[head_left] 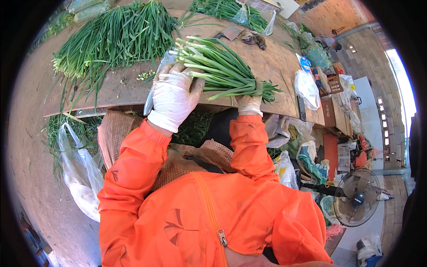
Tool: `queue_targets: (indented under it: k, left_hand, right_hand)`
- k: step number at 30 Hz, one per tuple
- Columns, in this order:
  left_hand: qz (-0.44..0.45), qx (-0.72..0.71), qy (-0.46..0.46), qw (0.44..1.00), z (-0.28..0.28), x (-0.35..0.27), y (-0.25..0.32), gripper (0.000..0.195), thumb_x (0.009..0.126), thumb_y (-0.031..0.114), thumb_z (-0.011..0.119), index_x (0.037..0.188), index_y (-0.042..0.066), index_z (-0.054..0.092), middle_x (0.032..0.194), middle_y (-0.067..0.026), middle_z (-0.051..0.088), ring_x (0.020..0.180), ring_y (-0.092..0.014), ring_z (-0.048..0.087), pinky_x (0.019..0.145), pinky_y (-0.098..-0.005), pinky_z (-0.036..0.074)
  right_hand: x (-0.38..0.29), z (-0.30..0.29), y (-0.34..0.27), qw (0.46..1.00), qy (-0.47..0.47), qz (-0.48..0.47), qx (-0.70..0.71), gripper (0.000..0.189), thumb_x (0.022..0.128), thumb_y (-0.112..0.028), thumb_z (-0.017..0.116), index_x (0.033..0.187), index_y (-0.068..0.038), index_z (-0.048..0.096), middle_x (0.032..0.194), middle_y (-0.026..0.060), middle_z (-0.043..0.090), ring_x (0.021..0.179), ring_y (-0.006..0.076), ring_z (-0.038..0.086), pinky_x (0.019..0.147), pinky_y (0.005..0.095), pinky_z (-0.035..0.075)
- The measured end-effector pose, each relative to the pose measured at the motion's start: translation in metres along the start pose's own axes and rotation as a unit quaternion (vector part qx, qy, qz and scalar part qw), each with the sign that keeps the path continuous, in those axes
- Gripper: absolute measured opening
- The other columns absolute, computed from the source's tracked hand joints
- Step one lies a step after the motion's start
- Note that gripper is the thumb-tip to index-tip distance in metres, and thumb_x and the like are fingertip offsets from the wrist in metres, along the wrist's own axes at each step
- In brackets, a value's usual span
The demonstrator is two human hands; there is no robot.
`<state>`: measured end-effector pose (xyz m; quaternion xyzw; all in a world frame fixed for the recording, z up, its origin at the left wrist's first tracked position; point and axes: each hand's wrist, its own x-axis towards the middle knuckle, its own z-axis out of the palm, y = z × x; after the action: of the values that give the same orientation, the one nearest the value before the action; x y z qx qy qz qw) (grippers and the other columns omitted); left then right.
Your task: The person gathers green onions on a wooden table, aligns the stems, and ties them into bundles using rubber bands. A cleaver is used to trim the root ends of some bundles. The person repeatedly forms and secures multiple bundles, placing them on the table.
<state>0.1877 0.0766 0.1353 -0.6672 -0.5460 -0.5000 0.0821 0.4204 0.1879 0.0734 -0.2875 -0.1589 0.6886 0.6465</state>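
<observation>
A bunch of long green stalks with pale cut ends, which look like garlic chives (220, 68), lies slanted above the near edge of the wooden table (273, 63). My left hand (176, 93), in a soiled white glove, grips its pale end, with a stalk between thumb and forefinger. Around the leafy end, my right hand (249, 101) is closed, also gloved and partly covered by leaves. A flat silvery strip, perhaps a blade (149, 101), shows behind my left hand. Whether that hand touches it is hidden.
A large heap of greens (120, 36) covers the table's far left. Farther back lie a metal blade (231, 32) and a dirty glove (253, 38). At right are a white plastic bag (306, 88), a phone-like dark slab (301, 108) and a fan (357, 197). A clear bag (81, 177) hangs at left.
</observation>
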Motion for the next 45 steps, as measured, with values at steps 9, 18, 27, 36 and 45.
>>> queue_targets:
  k: [9, 18, 27, 36, 45]
  left_hand:
    - [0.019, -0.353, -0.156, 0.922, -0.038, -0.021, -0.008, 0.008, 0.081, 0.003, 0.068, 0.084, 0.004, 0.06, 0.084, -0.0103, 0.061, 0.082, -0.028, 0.059, 0.076, -0.0369, 0.047]
    - [-0.151, -0.419, -0.113, 0.888, -0.073, -0.026, -0.016, 0.011, 0.084, 0.0, 0.064, 0.095, 0.002, 0.063, 0.086, -0.0101, 0.063, 0.078, -0.024, 0.061, 0.076, -0.0335, 0.049]
    - [-0.018, -0.197, -0.058, 0.978, -0.051, -0.011, -0.008, 0.017, 0.08, 0.005, 0.071, 0.094, 0.002, 0.062, 0.081, -0.01, 0.062, 0.074, -0.023, 0.06, 0.068, -0.0341, 0.049]
    - [-0.28, -0.4, -0.085, 0.869, -0.028, -0.03, -0.02, 0.015, 0.087, 0.005, 0.068, 0.1, 0.002, 0.061, 0.087, -0.0013, 0.059, 0.078, -0.006, 0.051, 0.07, -0.0226, 0.046]
    - [-0.023, -0.22, -0.055, 0.974, -0.03, -0.017, -0.02, 0.04, 0.079, -0.001, 0.065, 0.118, 0.006, 0.06, 0.105, -0.0141, 0.06, 0.094, -0.031, 0.06, 0.082, -0.0392, 0.049]
  right_hand:
    - [0.02, -0.033, -0.017, 0.94, -0.204, 0.125, 0.243, 0.044, 0.089, -0.028, 0.058, 0.122, 0.001, 0.059, 0.121, 0.0184, 0.063, 0.11, 0.0357, 0.06, 0.098, 0.0517, 0.047]
    - [0.017, -0.024, -0.023, 0.988, -0.126, 0.002, 0.092, 0.026, 0.087, -0.017, 0.063, 0.106, 0.0, 0.065, 0.105, 0.0154, 0.069, 0.095, 0.0294, 0.066, 0.086, 0.0454, 0.056]
    - [0.014, -0.02, -0.016, 0.993, -0.08, -0.018, 0.089, 0.022, 0.088, -0.016, 0.063, 0.104, -0.002, 0.066, 0.104, 0.0133, 0.07, 0.092, 0.0273, 0.067, 0.084, 0.0429, 0.057]
    - [0.013, -0.023, -0.014, 0.989, -0.104, -0.032, 0.104, 0.02, 0.089, -0.017, 0.061, 0.103, -0.003, 0.066, 0.105, 0.0122, 0.07, 0.094, 0.026, 0.066, 0.085, 0.0401, 0.056]
    - [0.012, -0.019, -0.015, 0.991, -0.083, -0.037, 0.101, 0.019, 0.088, -0.017, 0.062, 0.101, -0.003, 0.066, 0.103, 0.0137, 0.069, 0.093, 0.0293, 0.066, 0.086, 0.0438, 0.056]
